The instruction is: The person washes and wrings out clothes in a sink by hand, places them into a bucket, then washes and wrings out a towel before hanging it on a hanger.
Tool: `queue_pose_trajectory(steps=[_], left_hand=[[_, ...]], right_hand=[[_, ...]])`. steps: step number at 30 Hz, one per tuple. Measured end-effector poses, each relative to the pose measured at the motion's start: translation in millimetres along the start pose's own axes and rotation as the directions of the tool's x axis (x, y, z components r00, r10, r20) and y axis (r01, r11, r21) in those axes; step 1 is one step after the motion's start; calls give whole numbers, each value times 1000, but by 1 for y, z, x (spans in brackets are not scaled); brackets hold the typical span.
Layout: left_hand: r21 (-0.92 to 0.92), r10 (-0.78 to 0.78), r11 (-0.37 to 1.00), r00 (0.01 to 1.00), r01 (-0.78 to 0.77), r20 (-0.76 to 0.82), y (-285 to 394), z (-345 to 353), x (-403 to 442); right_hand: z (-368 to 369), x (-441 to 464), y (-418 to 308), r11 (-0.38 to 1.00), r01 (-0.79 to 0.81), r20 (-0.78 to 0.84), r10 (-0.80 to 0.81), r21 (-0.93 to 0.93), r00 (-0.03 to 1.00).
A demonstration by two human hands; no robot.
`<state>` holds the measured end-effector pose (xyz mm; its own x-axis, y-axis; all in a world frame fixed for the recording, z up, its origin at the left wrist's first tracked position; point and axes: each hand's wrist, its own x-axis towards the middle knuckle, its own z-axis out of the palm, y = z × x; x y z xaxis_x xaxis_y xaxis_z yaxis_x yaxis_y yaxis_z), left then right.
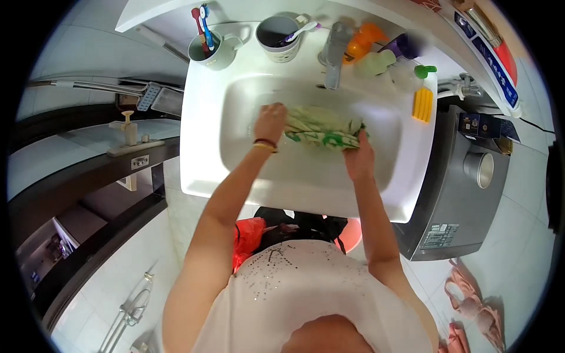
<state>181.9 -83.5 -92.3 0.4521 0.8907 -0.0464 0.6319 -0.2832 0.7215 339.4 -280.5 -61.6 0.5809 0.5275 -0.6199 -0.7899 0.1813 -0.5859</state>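
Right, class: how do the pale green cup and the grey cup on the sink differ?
The pale green cup holds two toothbrushes, one red, one blue; the grey cup holds one, white and purple. The pale green cup stands further left, the grey cup nearer the tap. Both stand on the sink's back edge.

The green-and-white bundle (323, 127) partly hides the right hand (359, 159), and blur covers part of the purple container (401, 46).
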Motion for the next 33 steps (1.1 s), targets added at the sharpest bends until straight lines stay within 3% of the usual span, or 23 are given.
queue_pose_trajectory(steps=[2,4,6,8,10,12,14,15,16,17,18,19,20,21,22,24,26,28,29,30,32,33], left_hand=[[-28,6,1000,1000,-7,-4,-21,-23,1],[188,-249,964,896,191,368,-31,-44,-4],[236,-299,945,886,225,354,-44,-51,-7],[284,-353,923,865,260,355,-53,-45,-12],[182,110,966,927,-185,358,-44,-24,-24],[66,123,972,723,-227,680,-18,11,-37],[248,225,861,769,-444,598,-11,60,-61],[240,235,861,770,-448,593,-17,73,-56],[297,109,874,750,-385,653,-18,85,-43],[357,-22,876,713,-324,701,-19,97,-33],[346,-16,881,710,-323,704,-15,93,-25],[203,43,935,659,-292,751,-9,71,-12],[62,108,966,610,-251,785,0,44,1],[13,63,992,578,-126,814,15,13,7],[-27,22,1000,538,3,842,27,-17,12],[-41,4,997,521,61,854,20,-55,31],[-26,-108,981,652,192,751,-7,-76,57],[305,-53,947,891,-98,450,-31,-89,80],[516,-24,851,972,-103,234,-34,-82,74],[515,-21,851,973,-102,229,-33,-73,65],[348,190,861,868,-372,459,-41,-49,45],[346,180,865,868,-364,463,-39,-39,39]], right_hand=[[-14,2,-3,1000,13,-229,-16,-15,973],[-25,1,5,1000,-2,-214,2,1,977],[-31,1,14,997,-73,-391,71,11,918],[-39,1,18,994,-104,-369,112,42,922],[-47,-6,23,988,-139,-366,154,69,918],[-44,2,22,982,-152,-281,178,114,943],[-40,-2,20,986,-94,-265,127,135,956],[-37,-3,17,986,-40,-247,80,163,966],[-37,-7,10,988,-29,-246,67,154,967],[-41,-16,0,997,56,-193,-64,-44,979],[-45,-26,-10,961,147,-119,-179,-234,977],[-49,-33,-21,960,150,-125,-183,-236,975],[-52,-40,-33,985,153,-129,-162,-73,978],[-49,-45,-43,983,153,-126,-140,98,982],[-37,-55,-54,978,148,-197,-117,147,973],[-43,-63,-70,980,148,-179,-123,131,976],[-32,-68,-78,977,161,-188,-134,139,973],[-36,-59,-85,962,234,-276,-189,141,942],[-54,-42,-82,953,237,-253,-186,189,949],[-59,-33,-73,953,239,-248,-189,189,950],[-69,-20,-57,971,161,-289,-105,175,951],[-76,-13,-49,982,134,-308,-87,135,948]])
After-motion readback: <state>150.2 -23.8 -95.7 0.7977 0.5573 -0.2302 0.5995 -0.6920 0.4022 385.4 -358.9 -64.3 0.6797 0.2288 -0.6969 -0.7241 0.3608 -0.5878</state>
